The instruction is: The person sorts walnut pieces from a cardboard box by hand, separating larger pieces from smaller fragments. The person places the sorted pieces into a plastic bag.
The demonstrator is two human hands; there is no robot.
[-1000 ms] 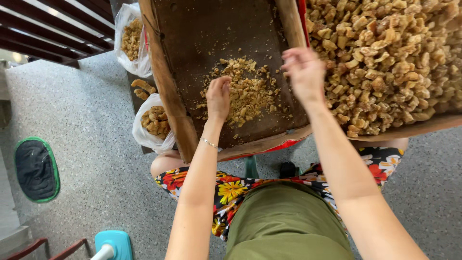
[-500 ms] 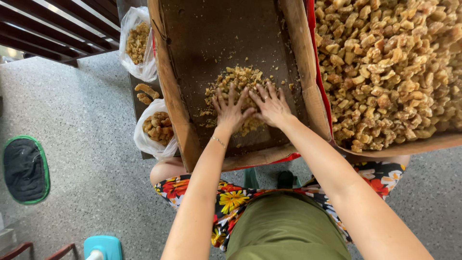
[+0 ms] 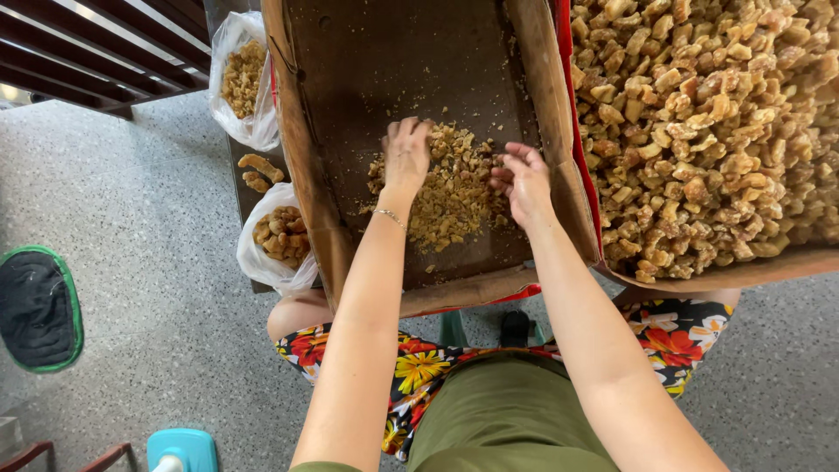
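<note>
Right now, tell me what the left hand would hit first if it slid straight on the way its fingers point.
The left hand points up the cardboard tray, its fingertips on the pile of crumbled brown pieces. Going on, it would likely cross the pile's edge, then bare tray floor; nothing else shows before the frame's top.

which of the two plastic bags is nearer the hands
The lower plastic bag, beside the cardboard box's left wall and holding bigger pieces; the other bag sits farther up.

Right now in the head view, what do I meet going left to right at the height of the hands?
Dark mat with green rim → plastic bag of brown pieces → left hand → pile of small crumbs → right hand → tray heaped with larger chunks.
</note>
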